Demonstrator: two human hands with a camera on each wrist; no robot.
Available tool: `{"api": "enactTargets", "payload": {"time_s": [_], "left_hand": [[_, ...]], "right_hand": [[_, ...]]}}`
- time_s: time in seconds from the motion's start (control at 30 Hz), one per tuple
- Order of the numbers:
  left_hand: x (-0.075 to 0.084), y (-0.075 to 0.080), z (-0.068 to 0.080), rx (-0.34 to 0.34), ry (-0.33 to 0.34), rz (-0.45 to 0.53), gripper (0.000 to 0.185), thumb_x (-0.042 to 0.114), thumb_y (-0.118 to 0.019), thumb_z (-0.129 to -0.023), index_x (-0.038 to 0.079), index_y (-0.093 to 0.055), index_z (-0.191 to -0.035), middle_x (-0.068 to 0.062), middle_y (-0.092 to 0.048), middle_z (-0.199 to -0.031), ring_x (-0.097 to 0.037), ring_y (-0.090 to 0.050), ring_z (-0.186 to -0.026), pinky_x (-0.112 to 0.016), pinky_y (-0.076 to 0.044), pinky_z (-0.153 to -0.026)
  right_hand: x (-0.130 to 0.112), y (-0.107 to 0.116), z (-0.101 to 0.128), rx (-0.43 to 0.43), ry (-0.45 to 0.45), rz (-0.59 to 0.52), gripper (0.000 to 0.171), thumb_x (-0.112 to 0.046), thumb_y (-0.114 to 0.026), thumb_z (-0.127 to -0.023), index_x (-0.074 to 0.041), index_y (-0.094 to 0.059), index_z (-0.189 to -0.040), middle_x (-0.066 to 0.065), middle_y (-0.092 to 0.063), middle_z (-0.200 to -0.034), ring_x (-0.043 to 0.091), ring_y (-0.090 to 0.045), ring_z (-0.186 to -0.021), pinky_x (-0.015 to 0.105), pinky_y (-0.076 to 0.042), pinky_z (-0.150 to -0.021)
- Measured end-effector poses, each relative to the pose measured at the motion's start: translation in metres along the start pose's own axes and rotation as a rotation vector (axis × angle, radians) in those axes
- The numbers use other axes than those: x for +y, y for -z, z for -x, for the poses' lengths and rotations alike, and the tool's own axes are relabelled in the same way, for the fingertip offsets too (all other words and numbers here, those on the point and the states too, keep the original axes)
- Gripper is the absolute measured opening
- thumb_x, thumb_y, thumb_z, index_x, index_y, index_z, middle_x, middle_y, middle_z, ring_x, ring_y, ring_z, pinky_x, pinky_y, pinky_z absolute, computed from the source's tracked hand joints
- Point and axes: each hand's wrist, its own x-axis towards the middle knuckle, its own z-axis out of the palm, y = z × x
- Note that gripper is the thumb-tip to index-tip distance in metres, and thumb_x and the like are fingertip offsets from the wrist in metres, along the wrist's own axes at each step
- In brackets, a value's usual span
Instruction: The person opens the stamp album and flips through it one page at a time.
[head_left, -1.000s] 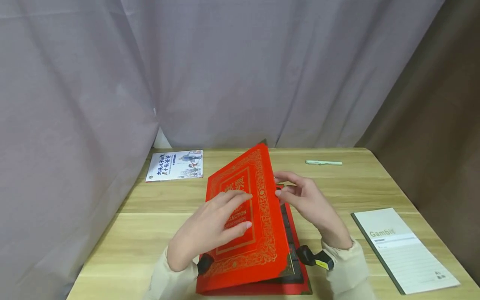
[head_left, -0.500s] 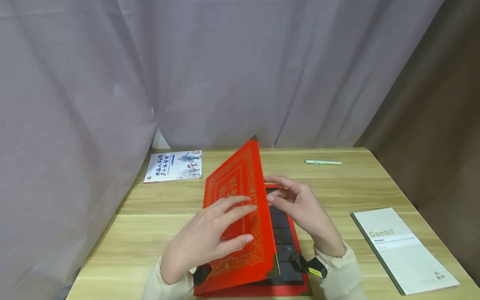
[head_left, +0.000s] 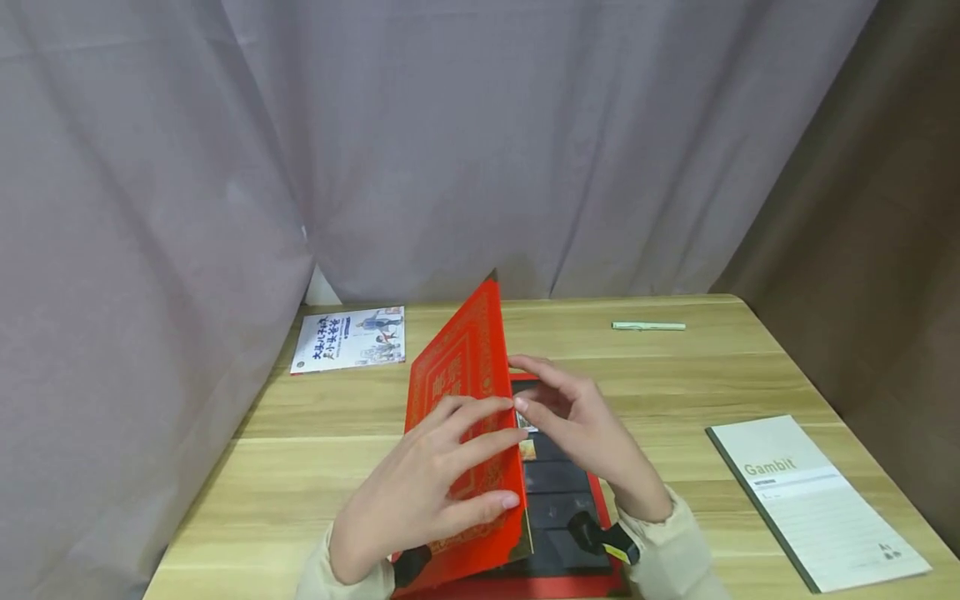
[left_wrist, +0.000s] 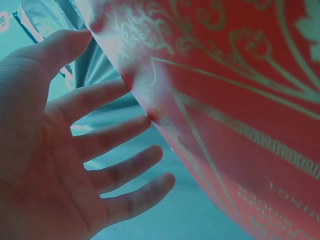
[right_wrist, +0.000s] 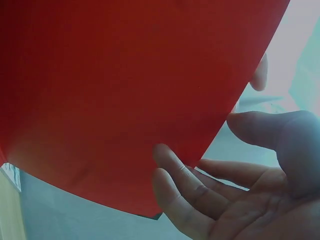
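While its red cover stands nearly upright, the stamp album (head_left: 465, 433) lies at the near middle of the tabletop (head_left: 675, 392).
Right of the album lies a Gambit notepad (head_left: 813, 500), beyond its left a picture booklet (head_left: 350, 337), beyond its right a green pen (head_left: 648, 326). The left hand (head_left: 427, 492) presses straight fingers on the cover's face; the right hand (head_left: 573, 429) pinches the cover's free edge.

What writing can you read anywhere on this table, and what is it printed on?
"Gambit": on the white notepad; its smaller lines are too small to read.
Gold Chinese characters on the red album cover: too tilted to read.
Mirrored gold letters low on that cover, left wrist view: blurred.
Blue Chinese title on the booklet: too small.
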Motion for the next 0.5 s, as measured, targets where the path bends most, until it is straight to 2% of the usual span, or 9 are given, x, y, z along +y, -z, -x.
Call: {"api": "enactTargets", "payload": {"time_s": [0.07,0.17,0.3,0.5], "left_hand": [[0.001,-0.001,0.000,0.024,-0.017,-0.006,0.047,0.048,-0.055,-0.088,0.023,-0.055,-0.129,0.002,-0.036,-0.142,-0.015,-0.039,-0.117,-0.031,-0.042,-0.091],[0.001,-0.001,-0.001,0.059,-0.046,-0.002,0.044,0.047,-0.055,-0.089,0.021,-0.059,-0.124,-0.002,-0.035,-0.143,-0.017,-0.040,-0.118,-0.031,-0.041,-0.093],[0.001,-0.001,-0.001,0.094,-0.073,0.004,0.039,0.045,-0.055,-0.089,0.018,-0.061,-0.118,-0.004,-0.040,-0.139,-0.018,-0.042,-0.117,-0.031,-0.039,-0.095],[0.000,0.000,-0.001,0.094,-0.050,0.003,0.038,0.046,-0.056,-0.088,0.016,-0.061,-0.112,0.001,-0.041,-0.139,-0.015,-0.042,-0.117,-0.027,-0.040,-0.095]], "right_hand": [[0.001,-0.002,-0.001,0.002,0.011,0.004,0.048,-0.006,-0.061,-0.089,-0.010,-0.047,-0.135,0.006,-0.050,-0.131,0.019,-0.063,-0.098,0.033,-0.051,-0.080],[0.002,-0.004,-0.001,-0.002,0.029,-0.001,0.050,-0.005,-0.061,-0.088,-0.009,-0.046,-0.136,0.006,-0.051,-0.131,0.020,-0.063,-0.098,0.032,-0.050,-0.082],[0.003,-0.007,-0.001,-0.018,0.034,0.028,0.053,-0.009,-0.062,-0.088,-0.012,-0.044,-0.137,0.004,-0.049,-0.133,0.018,-0.063,-0.098,0.033,-0.050,-0.083],[0.013,-0.008,-0.004,-0.053,-0.006,0.134,0.054,-0.016,-0.063,-0.088,-0.018,-0.043,-0.138,-0.001,-0.047,-0.135,0.012,-0.062,-0.099,0.032,-0.051,-0.080]]}}
